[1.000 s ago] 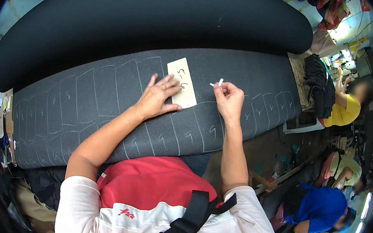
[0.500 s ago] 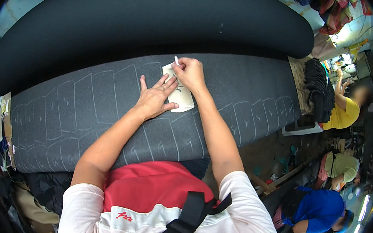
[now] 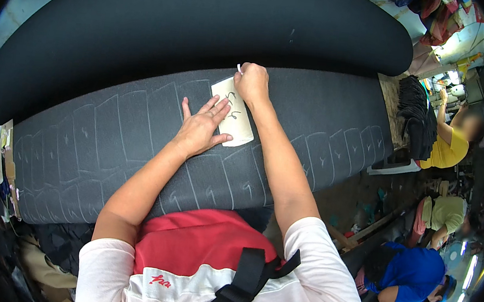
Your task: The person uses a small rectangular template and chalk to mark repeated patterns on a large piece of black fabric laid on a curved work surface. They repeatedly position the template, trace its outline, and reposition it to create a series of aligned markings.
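Observation:
Dark grey fabric (image 3: 312, 99) lies spread before me, covered in rows of chalk outlines. On it rests a cream pattern piece (image 3: 243, 130) with dark handwritten marks. My left hand (image 3: 200, 128) presses flat on the piece's left side, fingers spread, thumb near its lower end. At the top right corner of the piece, my right hand (image 3: 252, 86) is closed round a white stick of chalk (image 3: 239, 68), whose upper end pokes out above the fingers. The chalk's lower tip is hidden by the hand.
A big roll of black fabric (image 3: 209, 15) runs along the far side. Black cut pieces (image 3: 416, 110) are stacked at the right end, beside a person in yellow (image 3: 450, 148). Farther right sit a person in blue (image 3: 406, 273) and one in pale green (image 3: 446, 212).
My right hand has moved up and slightly right, from over the pattern piece's upper part to its top right corner. My left hand stays in place.

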Available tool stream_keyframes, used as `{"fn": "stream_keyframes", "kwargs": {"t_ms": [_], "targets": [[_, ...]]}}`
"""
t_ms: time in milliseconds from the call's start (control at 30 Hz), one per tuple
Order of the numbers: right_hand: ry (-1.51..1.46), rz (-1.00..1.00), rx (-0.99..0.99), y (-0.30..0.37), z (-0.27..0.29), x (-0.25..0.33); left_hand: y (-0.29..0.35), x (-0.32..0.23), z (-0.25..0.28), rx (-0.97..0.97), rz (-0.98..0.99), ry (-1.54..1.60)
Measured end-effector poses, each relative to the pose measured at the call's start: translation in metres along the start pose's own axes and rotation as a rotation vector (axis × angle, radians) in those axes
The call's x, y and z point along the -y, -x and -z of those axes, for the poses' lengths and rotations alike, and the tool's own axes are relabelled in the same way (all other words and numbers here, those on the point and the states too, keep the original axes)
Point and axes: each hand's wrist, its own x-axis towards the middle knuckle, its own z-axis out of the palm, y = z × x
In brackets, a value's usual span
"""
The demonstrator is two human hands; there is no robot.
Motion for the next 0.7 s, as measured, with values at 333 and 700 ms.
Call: {"fn": "stream_keyframes", "kwargs": {"t_ms": [333, 700], "targets": [[0.132, 0.058, 0.337, 0.126, 0.090, 0.008, 0.001, 0.000, -0.001, 0.006, 0.031, -0.021], [0.224, -0.223, 0.211, 0.127, 0.094, 0.001, 0.001, -0.001, 0.001, 0.041, 0.051, 0.005]]}}
